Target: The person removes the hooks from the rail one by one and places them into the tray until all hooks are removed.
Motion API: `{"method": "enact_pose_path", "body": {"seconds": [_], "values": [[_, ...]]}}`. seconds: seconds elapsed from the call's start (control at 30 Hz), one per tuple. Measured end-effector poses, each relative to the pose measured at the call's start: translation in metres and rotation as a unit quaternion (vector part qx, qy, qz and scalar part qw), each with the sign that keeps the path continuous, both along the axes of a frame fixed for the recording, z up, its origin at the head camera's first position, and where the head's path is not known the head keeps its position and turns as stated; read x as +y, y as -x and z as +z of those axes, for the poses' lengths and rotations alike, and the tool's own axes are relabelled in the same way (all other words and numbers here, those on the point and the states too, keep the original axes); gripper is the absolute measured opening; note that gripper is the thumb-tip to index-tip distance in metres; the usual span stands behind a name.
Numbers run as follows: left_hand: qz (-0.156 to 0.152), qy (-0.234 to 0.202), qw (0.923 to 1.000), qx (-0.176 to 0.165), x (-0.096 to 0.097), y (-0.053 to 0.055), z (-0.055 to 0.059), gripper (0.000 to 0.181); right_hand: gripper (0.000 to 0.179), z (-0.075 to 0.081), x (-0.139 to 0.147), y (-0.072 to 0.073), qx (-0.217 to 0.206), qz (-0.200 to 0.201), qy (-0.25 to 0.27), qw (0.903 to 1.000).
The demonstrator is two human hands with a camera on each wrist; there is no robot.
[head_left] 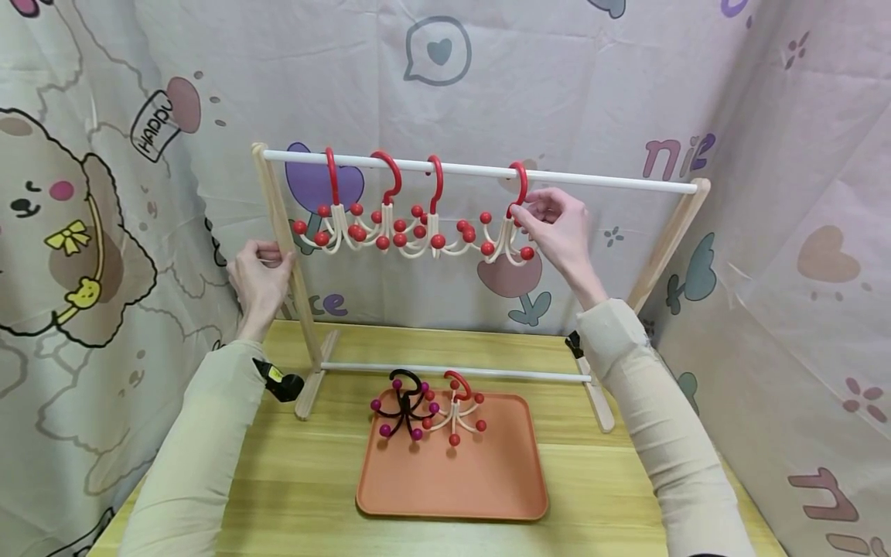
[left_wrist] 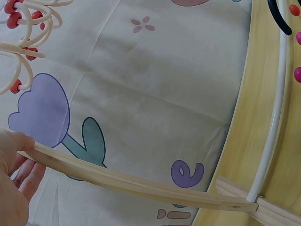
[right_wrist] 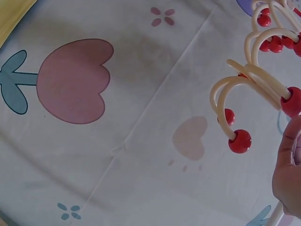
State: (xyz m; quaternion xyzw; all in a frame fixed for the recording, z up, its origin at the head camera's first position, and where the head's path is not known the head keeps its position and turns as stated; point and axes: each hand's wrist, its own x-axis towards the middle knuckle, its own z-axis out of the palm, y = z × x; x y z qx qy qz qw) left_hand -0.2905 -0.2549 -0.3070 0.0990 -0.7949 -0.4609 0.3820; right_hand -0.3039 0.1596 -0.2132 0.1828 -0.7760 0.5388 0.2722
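My left hand (head_left: pixel 261 272) grips the left wooden upright (head_left: pixel 302 305) of a hanging rack; the left wrist view shows thumb and fingers round the post (left_wrist: pixel 122 182). At the white top rail (head_left: pixel 612 181), my right hand (head_left: pixel 559 232) pinches a multi-arm hook hanger (head_left: pixel 523 184) low on its red hook, which loops over the rail. Cream arms (right_wrist: pixel 256 77) with red ball tips fan out below it in the right wrist view. To its left hang three similar hangers, the nearest with its red hook (head_left: pixel 437 186) upright on the rail.
An orange tray (head_left: pixel 480 487) on the wooden table (head_left: pixel 299 480) holds a black hanger (head_left: pixel 406 406) with purple balls and a cream one (head_left: pixel 455 418) with red balls. The rack's lower white bar (head_left: pixel 487 374) runs behind the tray. Printed cloth (head_left: pixel 445 93) surrounds the table.
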Motion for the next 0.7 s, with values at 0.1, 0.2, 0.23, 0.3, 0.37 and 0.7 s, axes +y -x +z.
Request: {"method": "enact_pose_path", "body": {"seconds": [0.1, 0.2, 0.23, 0.3, 0.37, 0.7], "values": [[0.001, 0.002, 1.0000, 0.002, 0.0001, 0.0003, -0.0004, 0.031, 0.028, 0.0005, -0.0026, 0.0012, 0.003, -0.001, 0.007, 1.0000], [0.004, 0.004, 1.0000, 0.002, 0.0004, 0.0006, -0.0003, 0.030, 0.024, 0.0010, -0.0042, 0.0019, 0.007, -0.005, 0.012, 0.9999], [0.008, 0.007, 0.9999, 0.004, 0.0005, 0.0009, -0.0002, 0.030, 0.024, 0.0012, -0.0045, 0.0024, 0.008, -0.004, 0.014, 0.9999], [0.013, 0.012, 0.9998, 0.006, 0.0002, 0.0012, 0.0000, 0.029, 0.022, 0.0014, -0.0050, 0.0034, 0.008, -0.004, 0.015, 0.9998], [0.017, 0.017, 0.9997, 0.010, -0.0002, 0.0014, 0.0002, 0.029, 0.021, 0.0015, -0.0052, 0.0042, 0.007, 0.001, 0.020, 0.9998], [0.018, 0.014, 0.9997, 0.005, -0.0001, 0.0003, 0.0007, 0.029, 0.019, 0.0033, -0.0074, 0.0031, 0.007, 0.010, 0.028, 0.9995]]}}
